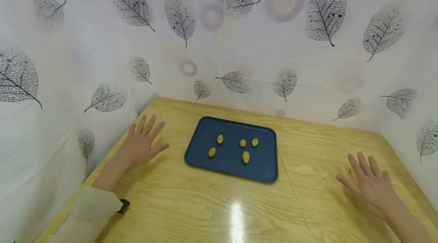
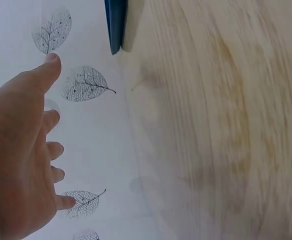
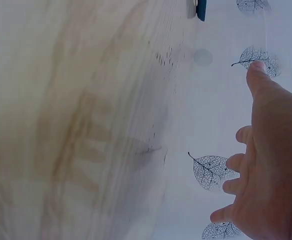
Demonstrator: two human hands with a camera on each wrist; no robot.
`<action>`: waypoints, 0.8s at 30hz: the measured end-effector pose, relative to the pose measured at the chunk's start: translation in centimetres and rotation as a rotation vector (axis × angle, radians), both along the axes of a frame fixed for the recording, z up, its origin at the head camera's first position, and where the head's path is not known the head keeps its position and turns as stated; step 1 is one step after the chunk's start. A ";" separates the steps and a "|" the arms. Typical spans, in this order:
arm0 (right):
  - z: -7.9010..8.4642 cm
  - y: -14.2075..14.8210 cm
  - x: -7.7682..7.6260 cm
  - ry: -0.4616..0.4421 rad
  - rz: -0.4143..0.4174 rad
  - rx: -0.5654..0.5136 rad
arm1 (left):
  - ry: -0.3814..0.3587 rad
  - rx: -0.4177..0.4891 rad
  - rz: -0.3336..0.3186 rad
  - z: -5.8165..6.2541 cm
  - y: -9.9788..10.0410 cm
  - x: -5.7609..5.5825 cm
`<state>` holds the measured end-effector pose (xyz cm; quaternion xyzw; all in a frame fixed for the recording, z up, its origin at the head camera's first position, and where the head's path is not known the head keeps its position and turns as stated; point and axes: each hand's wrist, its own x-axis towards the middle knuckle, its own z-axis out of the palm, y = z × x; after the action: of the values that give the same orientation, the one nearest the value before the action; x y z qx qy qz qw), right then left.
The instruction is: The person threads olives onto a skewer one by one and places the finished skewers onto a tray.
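Note:
A blue tray lies on the wooden table, bearing several small yellow-brown oval fruits, olive-like in shape; the largest fruit is near its front middle. To the tray's left, my left hand is held over the table with fingers spread and nothing in it. My right hand is likewise spread and holds nothing, well to the right of the tray. Between the tray and that hand a thin wooden stick lies on the table, one end close to the tray's right edge.
The wooden table reaches back to a white curtain printed with dark leaves, which also runs along both sides. A dark band shows at the left sleeve's cuff. Light glares off the table's front middle.

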<state>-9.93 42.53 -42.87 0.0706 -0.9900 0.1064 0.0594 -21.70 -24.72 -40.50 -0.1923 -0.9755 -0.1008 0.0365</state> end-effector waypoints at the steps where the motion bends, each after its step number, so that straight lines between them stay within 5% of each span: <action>1: 0.0 -0.1 0.0 0.000 0.003 -0.002 | 0.003 0.002 -0.005 0.1 0.2 0.1; 15: 0.1 -2.8 0.3 0.002 0.074 -0.076 | 0.022 0.021 -0.068 0.4 3.0 0.9; 24: 0.6 -5.7 0.7 -0.001 0.108 -0.138 | 0.085 0.066 -0.175 0.2 5.3 1.3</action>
<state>-9.24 36.85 -42.26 0.1197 -0.9752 0.1773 0.0576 -20.42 -19.39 -40.31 -0.2794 -0.9487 -0.1274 0.0753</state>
